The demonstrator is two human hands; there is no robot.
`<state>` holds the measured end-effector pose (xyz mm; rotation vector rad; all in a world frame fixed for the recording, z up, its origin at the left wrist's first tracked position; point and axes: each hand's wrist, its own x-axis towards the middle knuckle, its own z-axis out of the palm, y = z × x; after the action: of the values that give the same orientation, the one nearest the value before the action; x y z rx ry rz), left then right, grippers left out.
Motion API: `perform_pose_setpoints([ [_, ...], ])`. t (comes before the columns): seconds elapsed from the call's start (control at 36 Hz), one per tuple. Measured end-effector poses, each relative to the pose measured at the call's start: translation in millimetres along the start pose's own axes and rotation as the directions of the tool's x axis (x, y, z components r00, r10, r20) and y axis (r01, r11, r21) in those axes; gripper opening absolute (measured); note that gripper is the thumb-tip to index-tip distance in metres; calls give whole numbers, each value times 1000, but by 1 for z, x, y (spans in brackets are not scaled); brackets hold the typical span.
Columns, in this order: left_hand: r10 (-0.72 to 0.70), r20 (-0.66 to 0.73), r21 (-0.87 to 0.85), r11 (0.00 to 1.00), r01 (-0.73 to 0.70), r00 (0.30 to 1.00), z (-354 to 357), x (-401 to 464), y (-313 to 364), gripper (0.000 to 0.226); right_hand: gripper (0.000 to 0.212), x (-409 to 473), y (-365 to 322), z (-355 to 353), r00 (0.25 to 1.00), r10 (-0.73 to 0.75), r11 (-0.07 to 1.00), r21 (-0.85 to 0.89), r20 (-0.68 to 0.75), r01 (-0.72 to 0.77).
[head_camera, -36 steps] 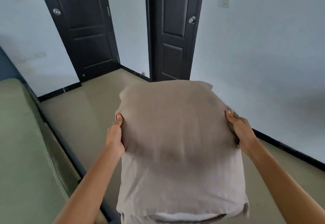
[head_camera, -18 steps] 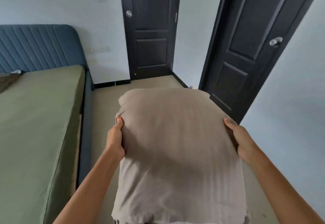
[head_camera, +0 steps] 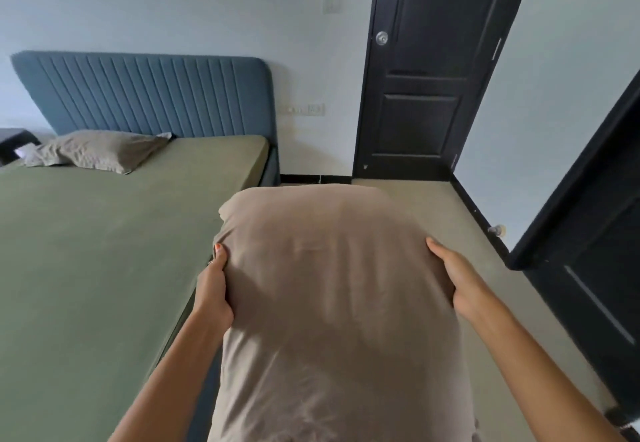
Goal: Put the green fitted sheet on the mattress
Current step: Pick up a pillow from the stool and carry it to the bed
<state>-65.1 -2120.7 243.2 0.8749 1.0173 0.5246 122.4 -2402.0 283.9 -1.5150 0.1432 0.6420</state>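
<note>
The green fitted sheet [head_camera: 104, 254] lies smooth over the mattress on the left, pulled down over its near side and far corner. A beige pillow [head_camera: 332, 303] hangs in front of me, held by both hands at its sides. My left hand [head_camera: 213, 289] grips its left edge, thumb on top. On the pillow's right edge my right hand [head_camera: 453, 275] grips, its fingers hidden behind the fabric. The pillow floats above the floor, just right of the bed's edge.
A second beige pillow [head_camera: 100, 152] lies at the head of the bed against the blue padded headboard [head_camera: 156, 95]. Two dark doors [head_camera: 426, 70] stand in the far and right walls. A dark bedside table [head_camera: 14, 141] shows at the far left. Beige floor [head_camera: 433, 206] runs beside the bed.
My view has swung left, so the bed, headboard and second pillow now fill the left half. Both hands keep the same grip on the pillow.
</note>
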Motion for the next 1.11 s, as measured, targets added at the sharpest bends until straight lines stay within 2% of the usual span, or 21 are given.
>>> perform_pose_setpoints([
  [0.08, 20, -52, -18, 1000, -21, 998, 13, 44, 27, 42, 30, 53, -30, 31, 995, 64, 998, -30, 72, -62],
  [0.19, 48, -103, -38, 998, -52, 994, 24, 95, 55, 46, 29, 124, -56, 74, 984, 148, 988, -47, 95, -144],
  [0.47, 114, -180, -84, 988, -130, 977, 88, 246, 138, 35, 28, 323, -107, 173, 949, 272, 957, -154, 158, -248],
  [0.61, 85, -224, -129, 985, -116, 971, 116, 322, 173, 40, 43, 415, -155, 220, 914, 328, 943, -139, 238, -302],
  [0.72, 81, -271, -141, 982, -123, 959, 133, 382, 208, 42, 51, 466, -199, 272, 871, 332, 942, -181, 361, -284],
  [0.83, 67, -325, -150, 981, -121, 943, 144, 438, 238, 43, 46, 507, -236, 323, 821, 306, 949, -226, 483, -222],
  [1.0, 67, -395, -174, 974, -146, 916, 148, 541, 281, 44, 39, 588, -278, 416, 818, 186, 967, -249, 544, -55],
  [1.11, 46, -384, -170, 978, -120, 922, 149, 583, 295, 46, 36, 621, -295, 460, 823, 122, 981, -195, 555, -14],
])
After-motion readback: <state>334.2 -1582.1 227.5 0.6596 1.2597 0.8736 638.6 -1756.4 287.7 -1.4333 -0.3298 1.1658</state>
